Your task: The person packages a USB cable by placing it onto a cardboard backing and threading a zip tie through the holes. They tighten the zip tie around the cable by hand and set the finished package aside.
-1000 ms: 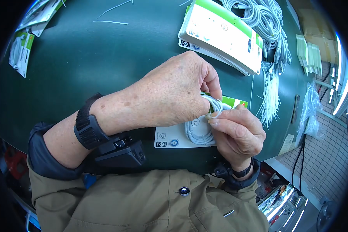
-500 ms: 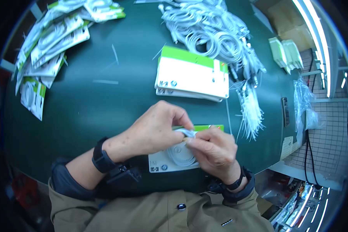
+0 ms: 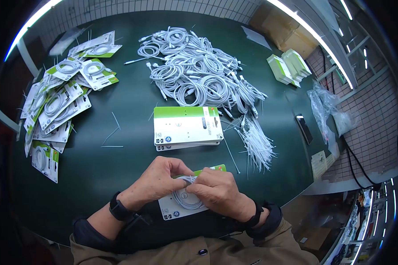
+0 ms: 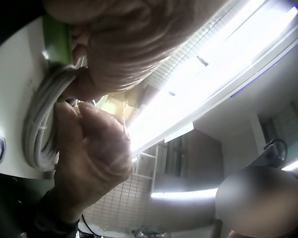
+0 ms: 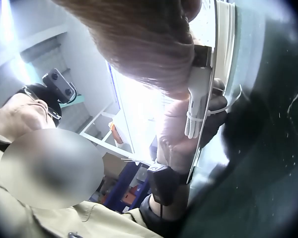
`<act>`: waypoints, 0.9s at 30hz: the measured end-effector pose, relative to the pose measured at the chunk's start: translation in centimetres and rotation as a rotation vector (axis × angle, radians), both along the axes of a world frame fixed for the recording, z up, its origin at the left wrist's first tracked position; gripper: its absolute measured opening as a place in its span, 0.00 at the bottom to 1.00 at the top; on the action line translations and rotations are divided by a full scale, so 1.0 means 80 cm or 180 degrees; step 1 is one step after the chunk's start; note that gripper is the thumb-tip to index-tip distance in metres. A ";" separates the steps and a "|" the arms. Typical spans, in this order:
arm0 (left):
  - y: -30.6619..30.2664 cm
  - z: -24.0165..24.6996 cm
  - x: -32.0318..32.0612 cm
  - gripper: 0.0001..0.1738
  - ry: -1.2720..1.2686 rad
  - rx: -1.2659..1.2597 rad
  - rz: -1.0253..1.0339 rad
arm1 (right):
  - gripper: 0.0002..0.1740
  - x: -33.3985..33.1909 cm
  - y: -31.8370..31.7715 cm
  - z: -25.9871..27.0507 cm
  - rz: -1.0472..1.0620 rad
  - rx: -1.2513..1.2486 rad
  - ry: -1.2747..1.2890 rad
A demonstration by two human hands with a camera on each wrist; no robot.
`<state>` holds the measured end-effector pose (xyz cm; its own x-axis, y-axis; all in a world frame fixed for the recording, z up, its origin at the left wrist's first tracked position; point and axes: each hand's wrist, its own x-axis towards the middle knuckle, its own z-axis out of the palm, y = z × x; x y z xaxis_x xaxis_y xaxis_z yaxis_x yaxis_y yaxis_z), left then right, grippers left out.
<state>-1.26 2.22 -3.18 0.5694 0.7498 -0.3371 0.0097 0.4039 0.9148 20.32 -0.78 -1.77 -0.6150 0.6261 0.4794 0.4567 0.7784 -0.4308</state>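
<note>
A white-and-green packaging card (image 3: 169,211) lies on the table before the person, with a coiled white cable (image 3: 186,204) on its face. At the coil's upper part, the left hand (image 3: 159,180) curls its thumb and fingers round the cable. Close beside it, the right hand (image 3: 217,189) pinches at a thin white cable tie on the coil, largely hidden by the fingertips. In the right wrist view, a cable tie (image 5: 196,117) circles the cable near its plug (image 5: 199,82), and a loose tail (image 5: 233,103) sticks out behind the card.
Beyond the hands sits a stack of blank cards (image 3: 181,128). Behind it is a heap of coiled cables (image 3: 203,75), with a bundle of cable ties (image 3: 256,145) to its right. Finished-looking carded cables (image 3: 57,106) pile up at left. A phone (image 3: 304,129) lies near the right edge.
The head view has tilted up and back, showing more of the table. Both hands stay at the coil on the card; the right hand has turned so its back faces up more.
</note>
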 end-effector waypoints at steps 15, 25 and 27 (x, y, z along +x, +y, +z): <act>0.000 -0.003 -0.001 0.11 0.0060 -0.0011 0.0020 | 0.08 0.007 0.001 0.002 -0.0014 0.0011 -0.0138; -0.002 0.010 -0.003 0.14 0.0129 0.0612 0.0110 | 0.10 0.013 0.007 0.039 -0.0307 -0.0313 0.0714; -0.001 0.019 -0.010 0.14 0.0199 0.0709 0.0184 | 0.10 0.037 0.015 0.044 -0.0861 -0.0325 0.1381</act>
